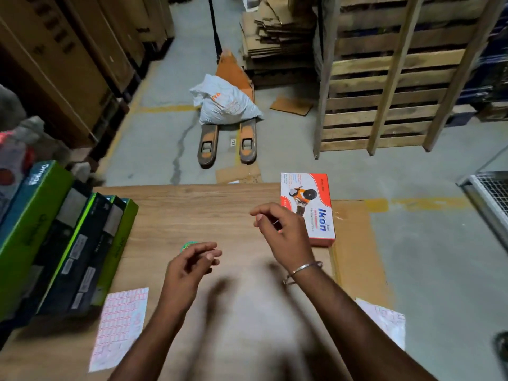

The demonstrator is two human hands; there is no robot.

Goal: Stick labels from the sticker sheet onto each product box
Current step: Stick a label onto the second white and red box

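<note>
A pink-printed sticker sheet [119, 327] lies flat on the wooden table [192, 213] at the front left. An orange and white product box [309, 207] marked "Ikon" lies at the table's far right edge. My right hand [280, 229] hovers just left of that box, fingers loosely curled; whether a label sits between them is too blurred to tell. My left hand [189, 266] hangs over the table's middle with fingers loosely curled, holding nothing visible. A small green round thing [187, 246] peeks out beside its fingertips.
Green and black product boxes [66, 243] are stacked along the table's left side. A second white sheet [384, 320] hangs off the table's right edge. On the floor beyond stand a pallet jack [228, 144] carrying a white sack [225, 101], wooden pallets [384, 78] and flattened cardboard.
</note>
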